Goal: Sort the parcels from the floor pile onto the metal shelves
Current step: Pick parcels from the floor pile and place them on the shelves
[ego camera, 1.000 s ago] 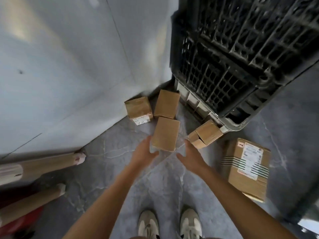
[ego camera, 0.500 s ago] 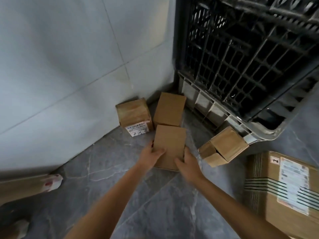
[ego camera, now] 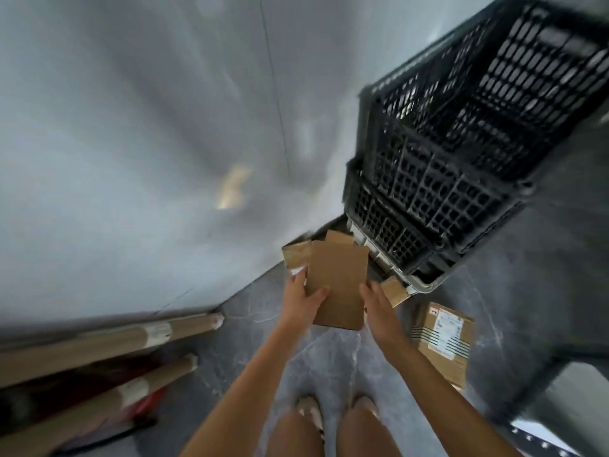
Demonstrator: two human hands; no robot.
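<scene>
The box has come up off the floor. Half a second ago it lay flat among the others with both hands on it; now it is held in the air in front of the person, and the view takes in more of the room.

A pale wall fills the view from 9 to 12 o'clock. Black lattice crates, stacked, stand at 1 to 2 o'clock. Two tubes lie at 8 o'clock, one along the foot of the wall, the other nearer the person. A labelled parcel lies flat on the floor at 4 o'clock of the box, apart from it.

Three small boxes sit on the floor beyond the held one. One is at its 11 o'clock, one at 12 and partly hidden behind it, and one at 2, at the foot of the crates.

The left hand grips the box at its 9 o'clock edge, thumb laid over the top face. The right hand lies against the 3 o'clock edge; I cannot tell whether its fingers curl under. Shoes show at 6 o'clock.
</scene>
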